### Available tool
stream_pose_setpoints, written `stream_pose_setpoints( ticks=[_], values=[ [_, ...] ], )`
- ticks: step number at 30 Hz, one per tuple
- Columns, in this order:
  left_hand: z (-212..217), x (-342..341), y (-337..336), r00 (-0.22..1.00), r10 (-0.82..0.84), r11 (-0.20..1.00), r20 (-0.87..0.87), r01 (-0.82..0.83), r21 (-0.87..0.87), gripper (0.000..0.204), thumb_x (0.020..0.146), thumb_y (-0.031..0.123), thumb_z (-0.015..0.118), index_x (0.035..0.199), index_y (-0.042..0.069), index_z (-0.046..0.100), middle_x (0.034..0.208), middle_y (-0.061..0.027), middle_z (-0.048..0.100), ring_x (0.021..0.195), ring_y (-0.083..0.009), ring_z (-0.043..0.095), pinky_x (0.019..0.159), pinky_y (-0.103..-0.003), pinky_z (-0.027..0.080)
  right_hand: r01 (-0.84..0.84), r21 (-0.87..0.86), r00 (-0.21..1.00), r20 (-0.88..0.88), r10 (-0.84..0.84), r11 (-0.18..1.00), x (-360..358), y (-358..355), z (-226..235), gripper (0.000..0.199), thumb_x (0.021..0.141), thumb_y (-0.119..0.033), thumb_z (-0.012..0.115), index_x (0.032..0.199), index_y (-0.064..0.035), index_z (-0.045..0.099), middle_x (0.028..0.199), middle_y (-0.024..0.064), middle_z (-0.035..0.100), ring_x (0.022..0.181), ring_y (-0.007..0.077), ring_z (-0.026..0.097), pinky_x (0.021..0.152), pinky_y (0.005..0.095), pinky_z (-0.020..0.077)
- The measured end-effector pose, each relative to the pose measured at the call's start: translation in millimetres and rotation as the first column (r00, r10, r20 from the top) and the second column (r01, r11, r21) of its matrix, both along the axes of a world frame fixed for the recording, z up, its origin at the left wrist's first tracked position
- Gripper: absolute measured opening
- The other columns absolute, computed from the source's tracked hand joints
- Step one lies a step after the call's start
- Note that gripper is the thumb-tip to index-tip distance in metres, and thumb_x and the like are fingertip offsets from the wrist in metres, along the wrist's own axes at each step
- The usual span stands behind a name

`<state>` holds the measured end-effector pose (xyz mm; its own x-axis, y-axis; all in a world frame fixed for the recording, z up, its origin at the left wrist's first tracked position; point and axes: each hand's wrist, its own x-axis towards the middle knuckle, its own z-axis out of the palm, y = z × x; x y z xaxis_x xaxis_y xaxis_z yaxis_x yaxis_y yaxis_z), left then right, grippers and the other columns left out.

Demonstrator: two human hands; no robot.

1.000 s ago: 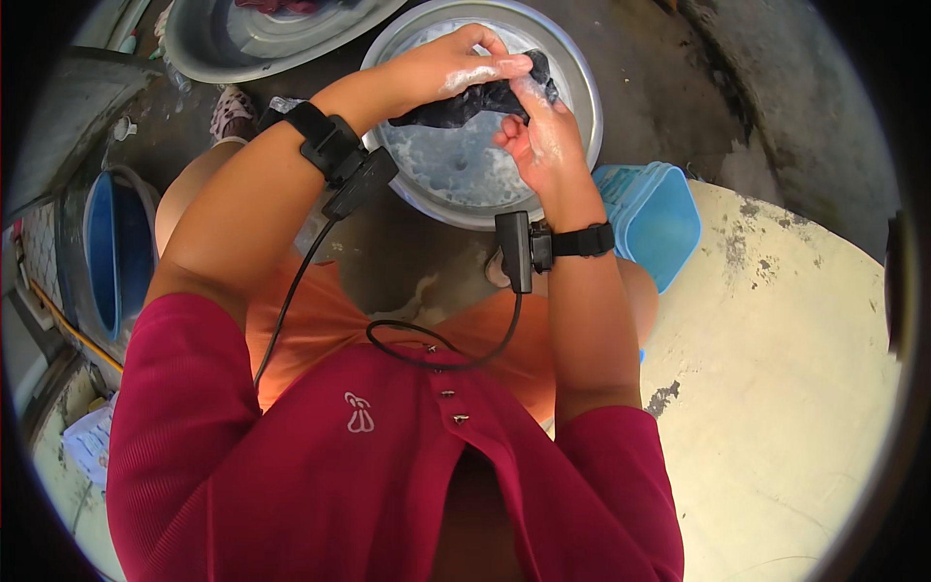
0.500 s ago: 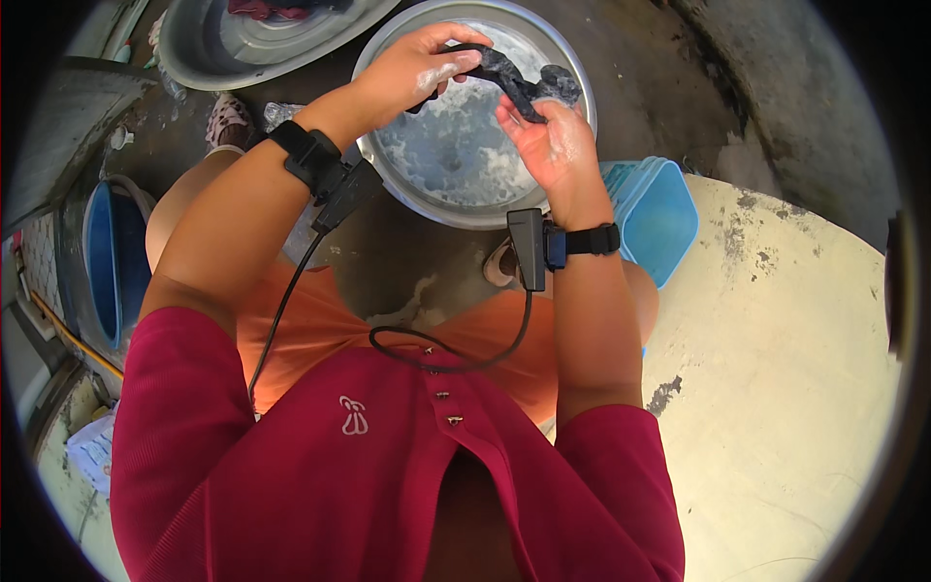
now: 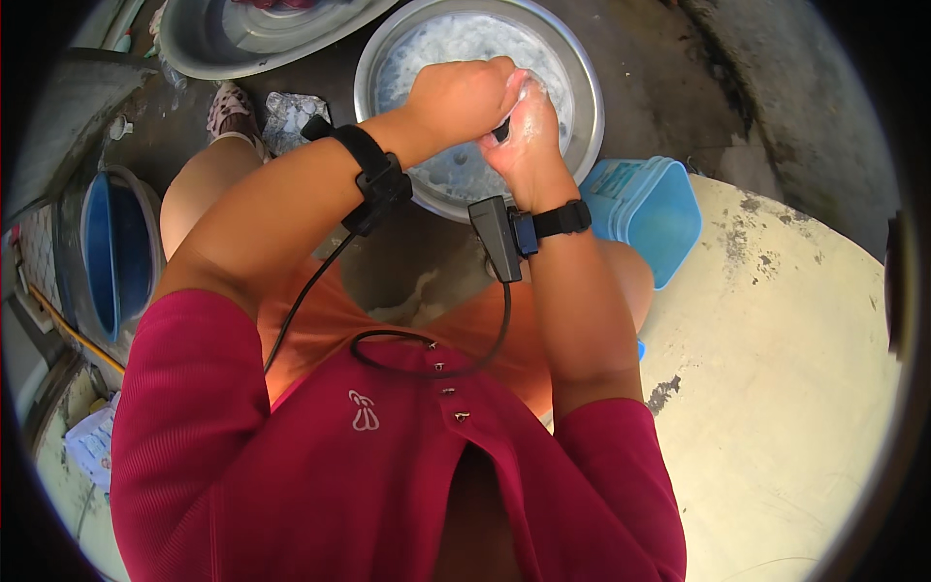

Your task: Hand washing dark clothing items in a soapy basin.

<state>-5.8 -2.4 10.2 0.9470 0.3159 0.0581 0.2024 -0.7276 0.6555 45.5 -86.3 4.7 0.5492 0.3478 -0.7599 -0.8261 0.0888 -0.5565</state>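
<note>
Over a metal basin (image 3: pixel 592 121) of foamy, cloudy water, my two hands are pressed together. My left hand (image 3: pixel 458 99) is closed in a fist, knuckles up, against the thumb side of my right hand (image 3: pixel 533 136). Suds cling to my right hand, whose fingers are curled in. Between them shows a small part of a wet black cloth (image 3: pixel 501 131); both hands squeeze it and hide the rest. The kind of garment cannot be made out.
A larger grey basin (image 3: pixel 218 66) with dark red cloth stands at the far left. Right of my knee is a light blue bucket (image 3: pixel 669 228) beside a pale, chipped slab (image 3: pixel 776 388). A dark blue tub (image 3: pixel 100 252) sits at the left; a crumpled clear plastic bag (image 3: pixel 291 118) lies near my foot.
The black cloth was stretched between my hands and is now bunched inside them. My left hand has moved right and closed against my right hand, which has shifted slightly left.
</note>
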Motion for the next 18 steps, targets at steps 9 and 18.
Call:
stream_pose_setpoints(
  ticks=[9, 18],
  values=[
    [-5, 4, 10, 0.996, -0.008, 1.000, -0.087, 0.011, 0.027, 0.035, 0.091, 0.035, 0.034, 0.080, 0.009, 0.054, 0.065, -0.0118, 0.060, 0.062, -0.0328, 0.057, 0.054, -0.043, 0.045, -0.097, -0.190, 0.992, 0.065, 0.112, 0.977, -10, 7, 14, 0.044, 0.089, -0.045, 0.034, 0.112, -0.0091, 0.044, 0.115, 0.0108, 0.049, 0.104, 0.0273, 0.049, 0.087, 0.0471, 0.0389],
    [-10, -1, 21, 0.978, -0.193, 0.977, -0.082, 0.199, 0.070, 0.032, 0.090, 0.039, 0.041, 0.085, 0.009, 0.050, 0.066, -0.0116, 0.059, 0.065, -0.0319, 0.058, 0.059, -0.041, 0.045, -0.019, -0.190, 0.986, 0.162, 0.050, 0.982, 9, -12, 14, 0.051, 0.084, -0.048, 0.049, 0.116, -0.0095, 0.042, 0.111, 0.0111, 0.050, 0.097, 0.0253, 0.052, 0.078, 0.0474, 0.0404]
  ],
)
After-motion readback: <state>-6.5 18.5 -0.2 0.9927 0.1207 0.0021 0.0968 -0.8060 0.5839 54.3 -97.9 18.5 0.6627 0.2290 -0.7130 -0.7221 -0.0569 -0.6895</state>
